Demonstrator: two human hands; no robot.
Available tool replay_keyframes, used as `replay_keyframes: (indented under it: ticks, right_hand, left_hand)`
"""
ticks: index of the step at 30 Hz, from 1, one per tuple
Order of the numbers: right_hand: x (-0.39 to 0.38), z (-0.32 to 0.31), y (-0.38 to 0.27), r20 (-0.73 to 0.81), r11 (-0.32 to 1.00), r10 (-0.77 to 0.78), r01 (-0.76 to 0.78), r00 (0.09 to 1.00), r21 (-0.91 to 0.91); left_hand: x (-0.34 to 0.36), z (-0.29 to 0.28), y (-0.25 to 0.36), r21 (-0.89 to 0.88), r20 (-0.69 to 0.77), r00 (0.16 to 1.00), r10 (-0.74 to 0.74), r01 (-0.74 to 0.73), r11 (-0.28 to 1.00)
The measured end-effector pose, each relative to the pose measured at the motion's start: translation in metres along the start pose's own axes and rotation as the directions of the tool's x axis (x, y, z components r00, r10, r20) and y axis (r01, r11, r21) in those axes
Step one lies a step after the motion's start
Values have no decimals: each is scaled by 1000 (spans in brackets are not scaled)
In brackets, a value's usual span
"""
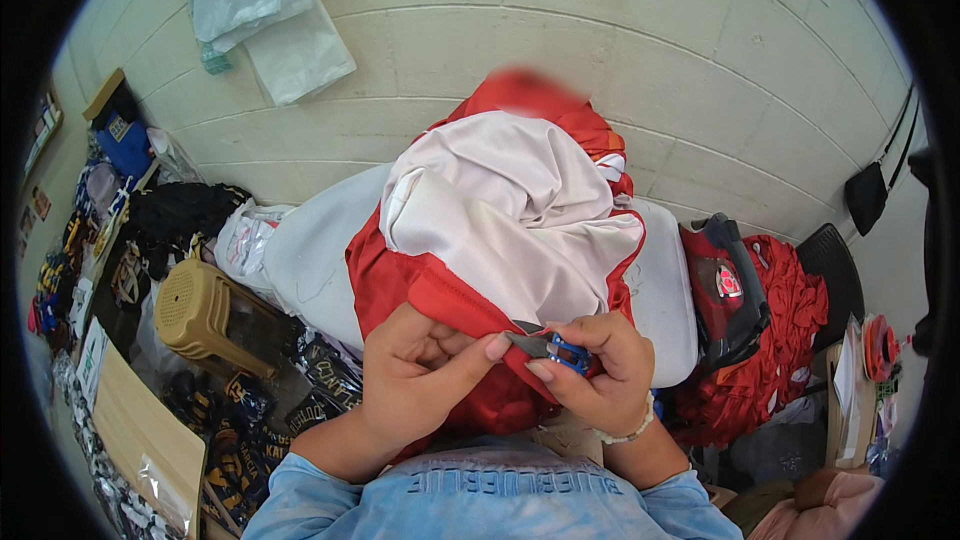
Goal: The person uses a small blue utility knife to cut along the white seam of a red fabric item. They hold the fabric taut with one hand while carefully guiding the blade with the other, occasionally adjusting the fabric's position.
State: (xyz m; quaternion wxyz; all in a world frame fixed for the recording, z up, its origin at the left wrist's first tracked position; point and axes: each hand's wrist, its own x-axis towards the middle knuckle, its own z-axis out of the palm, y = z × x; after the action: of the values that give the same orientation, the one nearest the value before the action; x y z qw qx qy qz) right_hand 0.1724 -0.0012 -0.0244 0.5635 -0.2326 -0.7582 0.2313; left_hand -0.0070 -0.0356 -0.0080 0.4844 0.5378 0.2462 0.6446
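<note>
A red and white satin garment (500, 200) lies bunched in front of me on a padded white board (310, 240). My left hand (430, 370) grips the garment's red hemmed edge, thumb pressed near the small scissors' metal blades. My right hand (600, 370) is closed round small thread snips (565, 352) with blue handles, their blades at the red edge. A beaded bracelet circles my right wrist.
Yellow stacked stools (185, 300), dark printed garments (230, 410) and a wooden board (130, 410) crowd the left. A grey-black iron (740, 330) and red garment pile (775, 380) are at right, below a hanging black pouch (862, 198). Another person's pink-clothed limb (840, 510) shows lower right.
</note>
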Motion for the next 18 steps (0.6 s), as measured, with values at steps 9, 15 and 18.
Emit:
replay_keyframes:
  ticks: [9,15,18]
  right_hand:
    - [-13,-1,1,81,939,260,-271,962,210]
    - [-18,-1,10,80,938,284,-294,955,182]
    - [-19,-1,5,17,920,280,-273,960,282]
  left_hand:
    - [2,2,-1,32,-19,999,-28,28,999]
    - [9,-5,10,84,-114,994,-2,12,996]
    - [11,-4,11,89,-116,993,24,-13,996]
